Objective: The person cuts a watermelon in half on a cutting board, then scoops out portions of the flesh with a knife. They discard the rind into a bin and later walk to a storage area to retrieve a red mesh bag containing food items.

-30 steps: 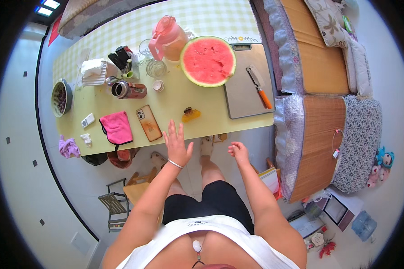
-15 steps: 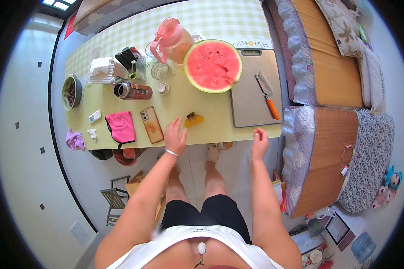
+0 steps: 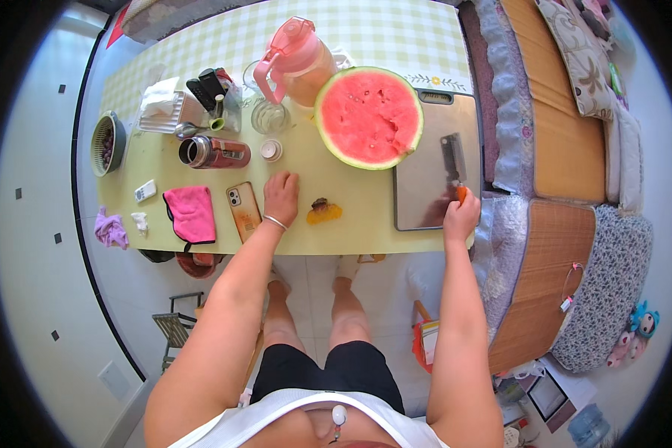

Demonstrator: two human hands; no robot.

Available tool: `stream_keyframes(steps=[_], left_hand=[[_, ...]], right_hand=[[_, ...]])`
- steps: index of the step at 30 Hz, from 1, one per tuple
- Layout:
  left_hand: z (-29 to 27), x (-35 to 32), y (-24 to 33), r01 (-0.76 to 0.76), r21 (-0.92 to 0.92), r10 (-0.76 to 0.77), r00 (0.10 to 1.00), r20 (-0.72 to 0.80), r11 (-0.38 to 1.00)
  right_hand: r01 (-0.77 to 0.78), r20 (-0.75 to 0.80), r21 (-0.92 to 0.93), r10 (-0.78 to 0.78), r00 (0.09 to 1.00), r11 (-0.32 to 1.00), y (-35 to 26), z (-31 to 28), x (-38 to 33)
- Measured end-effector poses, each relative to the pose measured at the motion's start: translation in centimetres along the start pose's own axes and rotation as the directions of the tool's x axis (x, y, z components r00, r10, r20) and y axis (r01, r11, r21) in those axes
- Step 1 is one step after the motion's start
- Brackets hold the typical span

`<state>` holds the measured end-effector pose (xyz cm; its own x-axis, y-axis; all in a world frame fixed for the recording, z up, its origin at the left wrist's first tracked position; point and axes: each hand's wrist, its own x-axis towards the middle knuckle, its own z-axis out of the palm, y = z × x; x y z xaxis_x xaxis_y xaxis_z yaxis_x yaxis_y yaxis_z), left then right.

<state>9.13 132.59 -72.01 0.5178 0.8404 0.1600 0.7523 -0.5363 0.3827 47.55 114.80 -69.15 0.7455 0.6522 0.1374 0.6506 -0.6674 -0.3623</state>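
My right hand (image 3: 461,213) is closed around the orange handle of a kitchen knife (image 3: 453,157), whose broad blade lies over the steel cutting board (image 3: 414,201). A halved watermelon (image 3: 366,116) sits cut side up, overlapping the board's left edge, its red flesh gouged at the lower right. My left hand (image 3: 281,197) rests on the table with its fingers curled in, nothing visible in them. Beside its wrist lies a phone (image 3: 243,211), face down. To its right is a small yellow and dark-brown thing (image 3: 323,211) whose kind I cannot tell.
Behind the left hand stand a white lid (image 3: 272,151), an open thermos (image 3: 215,152), a glass (image 3: 269,117) and a pink-lidded pitcher (image 3: 295,63). A pink cloth (image 3: 190,214), a tissue box (image 3: 160,112) and a colander (image 3: 108,144) are farther left. Padded seating (image 3: 530,269) borders the table's right side.
My right hand has moved forward and right onto the knife's handle, and the knife has turned a little. My left hand has shifted forward and left, its fingers now curled.
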Motion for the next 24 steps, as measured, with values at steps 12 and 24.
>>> stream_keyframes(steps=[12,24], left_hand=[[0.5,0.0,-0.1,0.099,0.01,-0.1,0.995,0.031,0.995],[0.2,0.6,-0.2,0.077,0.007,-0.077,0.996,0.042,0.997]], right_hand=[[-0.59,0.612,0.758,0.008,0.791,0.277,-17.6,-9.4,-2.7],[-0.663,0.677,0.702,0.045,0.735,0.26,-19.8,-7.4,-0.8]])
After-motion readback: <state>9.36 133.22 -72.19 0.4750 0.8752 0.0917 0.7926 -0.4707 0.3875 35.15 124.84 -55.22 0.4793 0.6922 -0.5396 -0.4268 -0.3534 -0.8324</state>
